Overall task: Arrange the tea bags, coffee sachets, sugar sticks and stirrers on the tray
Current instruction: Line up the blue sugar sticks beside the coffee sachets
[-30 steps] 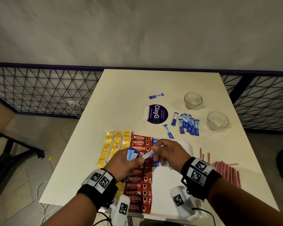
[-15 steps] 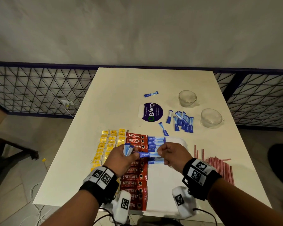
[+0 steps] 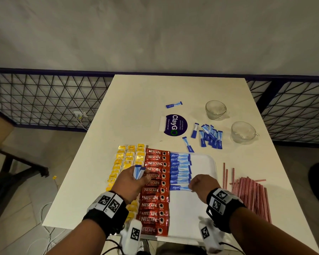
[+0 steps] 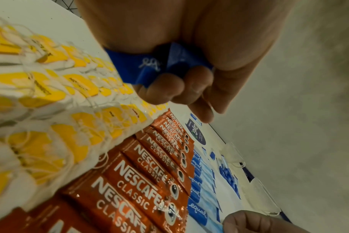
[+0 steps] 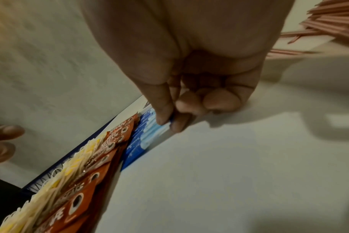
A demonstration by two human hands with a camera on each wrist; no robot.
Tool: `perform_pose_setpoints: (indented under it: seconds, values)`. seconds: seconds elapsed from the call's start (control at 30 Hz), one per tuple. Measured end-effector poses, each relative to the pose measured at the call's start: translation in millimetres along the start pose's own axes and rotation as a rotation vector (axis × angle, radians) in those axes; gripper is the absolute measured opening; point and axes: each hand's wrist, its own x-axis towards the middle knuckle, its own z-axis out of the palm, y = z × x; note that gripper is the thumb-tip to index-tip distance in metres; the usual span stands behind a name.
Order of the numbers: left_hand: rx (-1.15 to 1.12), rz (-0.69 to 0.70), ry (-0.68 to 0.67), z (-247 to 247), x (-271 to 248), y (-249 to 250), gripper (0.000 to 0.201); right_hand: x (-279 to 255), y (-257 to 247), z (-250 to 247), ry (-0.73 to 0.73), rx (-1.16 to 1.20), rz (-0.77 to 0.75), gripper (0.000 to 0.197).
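A white tray (image 3: 204,208) holds yellow tea bags (image 3: 125,161) on its left, a column of red coffee sachets (image 3: 155,190) in the middle and a column of blue sugar sticks (image 3: 180,167) beside them. My right hand (image 3: 201,184) pinches the right end of one sugar stick (image 3: 179,187), which lies on the tray just below that column; the wrist view shows thumb and forefinger (image 5: 163,116) closed on its tip. My left hand (image 3: 134,179) hovers over the coffee sachets and grips a small bunch of sugar sticks (image 3: 139,171), blue ends showing (image 4: 149,69).
Loose sugar sticks (image 3: 211,137) lie in a heap beyond the tray, one more (image 3: 173,104) farther back. Two glass cups (image 3: 215,109) (image 3: 244,132) stand at the back right. A pile of pink stirrers (image 3: 250,192) lies right of the tray. A round purple sticker (image 3: 175,125) is on the table.
My right hand took one sugar stick from the left hand's bunch and brought it down and right onto the tray below the blue column. The left hand stayed over the coffee sachets.
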Motion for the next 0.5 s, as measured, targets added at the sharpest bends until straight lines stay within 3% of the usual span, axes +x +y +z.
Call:
perform_pose_setpoints:
  seconds: [0.5]
  values:
    - [-0.014, -0.019, 0.007, -5.3, -3.5, 0.2, 0.007, 5.2, -7.1, 5.1, 0.109, -0.066, -0.034, 0.031]
